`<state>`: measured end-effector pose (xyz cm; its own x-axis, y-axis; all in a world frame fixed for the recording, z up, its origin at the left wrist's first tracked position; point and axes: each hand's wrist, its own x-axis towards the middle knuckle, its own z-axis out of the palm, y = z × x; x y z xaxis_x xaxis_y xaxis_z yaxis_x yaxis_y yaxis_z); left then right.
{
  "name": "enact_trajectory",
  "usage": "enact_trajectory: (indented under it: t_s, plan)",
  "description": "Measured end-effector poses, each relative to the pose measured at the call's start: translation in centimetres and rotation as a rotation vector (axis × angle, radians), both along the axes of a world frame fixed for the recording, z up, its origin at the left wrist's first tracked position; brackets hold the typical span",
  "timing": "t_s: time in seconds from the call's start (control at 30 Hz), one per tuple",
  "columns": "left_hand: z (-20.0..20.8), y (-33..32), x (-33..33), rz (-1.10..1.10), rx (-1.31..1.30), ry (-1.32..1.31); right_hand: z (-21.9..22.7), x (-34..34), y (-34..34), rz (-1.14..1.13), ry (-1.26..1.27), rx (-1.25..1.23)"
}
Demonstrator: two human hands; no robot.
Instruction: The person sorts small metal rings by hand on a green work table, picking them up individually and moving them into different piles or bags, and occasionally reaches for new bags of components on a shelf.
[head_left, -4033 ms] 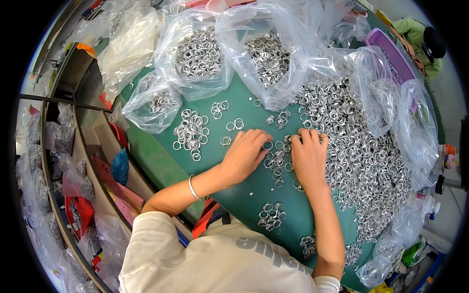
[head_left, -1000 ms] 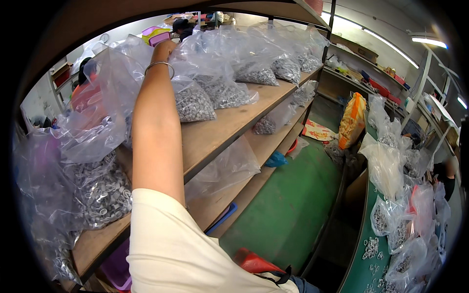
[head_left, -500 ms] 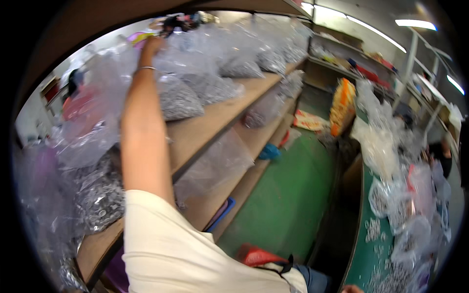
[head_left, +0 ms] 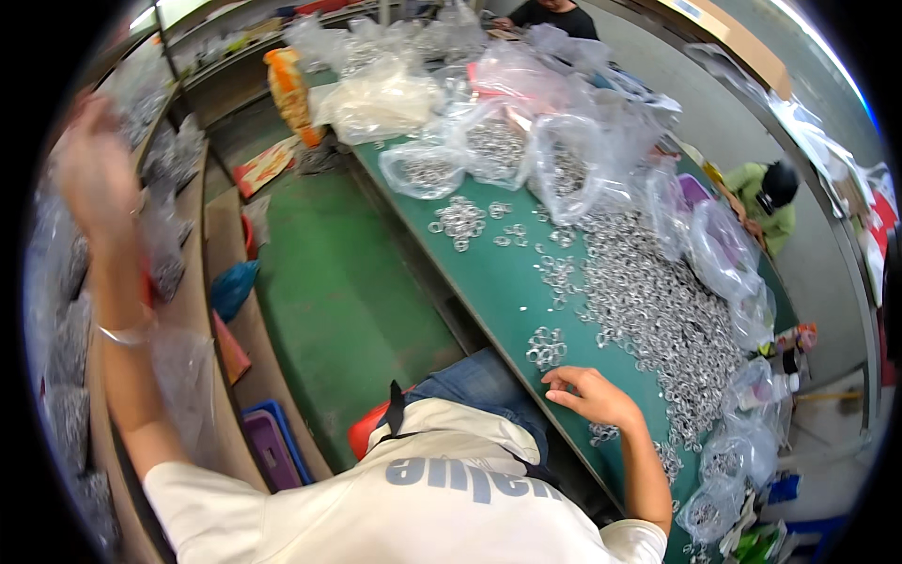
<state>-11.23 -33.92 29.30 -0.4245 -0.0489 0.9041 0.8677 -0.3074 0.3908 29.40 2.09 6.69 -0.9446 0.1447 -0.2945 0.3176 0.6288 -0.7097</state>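
Note:
My left hand [head_left: 99,169] is raised at the far left beside the shelf of clear bags. Motion blurs its fingers, so I cannot make out their pose or anything in them. My right hand [head_left: 594,397] hovers at the near edge of the green table [head_left: 442,246], fingers loosely bent and apart, with nothing visible in them. Just beyond its fingertips lies a small cluster of silvery metal rings [head_left: 546,348]. A wide heap of similar rings [head_left: 658,310] spreads across the table to the right, and another little cluster [head_left: 460,223] lies farther off.
Open clear bags of rings [head_left: 495,150] line the table's far side. Wooden shelves [head_left: 224,376] run along my left, with a purple tray [head_left: 272,446] low down. A green floor [head_left: 338,273] lies between. A person in green [head_left: 763,197] and one in black [head_left: 554,17] are across the table.
The view has swung right, from the shelf to the table. My left arm has come away from the colourful items among the shelf bags, and my right hand has come fully into view.

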Motion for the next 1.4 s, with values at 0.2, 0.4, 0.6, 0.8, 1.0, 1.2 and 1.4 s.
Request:
enact_trajectory:
  t_s: [0.2, 0.4, 0.6, 0.8, 1.0, 1.2, 1.4]
  plan:
    - [-12.1, 23.8, 22.2, -1.336, -0.927, 0.035, -2.0, 2.8, 3.6, -0.389, 0.180, 0.319]
    - [-19.3, 31.7, 22.4, -1.585, -1.235, 0.008, 1.2, 0.6, 4.9, -0.656, 0.330, 0.335]
    - [-19.2, 36.3, 22.1, -1.455, -1.100, 0.049, -0.6, -5.5, 11.1, -0.653, 0.325, 0.559]
    - [-27.3, 39.5, 16.0, -0.557, -1.245, -0.040, -6.8, -11.0, 15.2, -0.628, 0.227, 0.804]
    - [-29.8, 42.4, 12.0, -0.272, -1.254, -0.041, -5.5, -9.3, 15.5, -0.775, 0.422, 0.652]
    - [-31.3, 45.2, 11.5, -0.234, -1.330, 0.074, -6.0, -6.6, 14.3, -1.224, 0.510, -0.376]
    - [-29.8, 42.8, 12.4, -0.994, -1.241, -0.762, -4.4, -4.7, 14.8, -1.207, 0.442, -1.268]
